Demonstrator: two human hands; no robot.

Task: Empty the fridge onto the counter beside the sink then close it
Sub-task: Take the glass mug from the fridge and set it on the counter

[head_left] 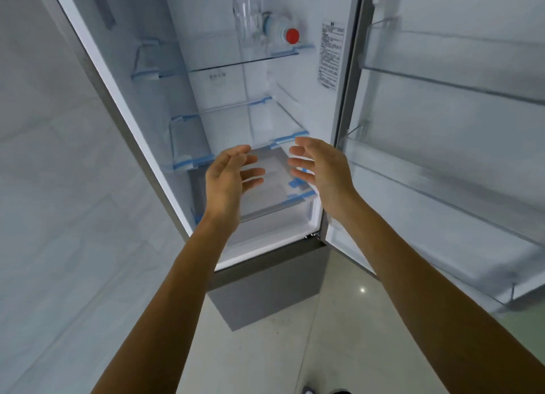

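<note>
Open fridge (212, 51): one red-capped bottle (283, 32) lies beside clear glassware (247, 17) on the top shelf (224, 65). Left hand (230, 175) and right hand (321, 169), two in all, are spread loosely and hold nothing.

You see cool, even light spilling from the fridge (224, 69) interior; a small glare spot sits on the floor (339, 334). Motion blur softens the door (442, 113) shelves, and wide-angle distortion bends the edges.

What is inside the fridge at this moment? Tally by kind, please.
Bottle with red cap: 1
Clear glass: 1, possibly 2; too blurred to separate
Total: 2, possibly 3, all on the top shelf
</note>
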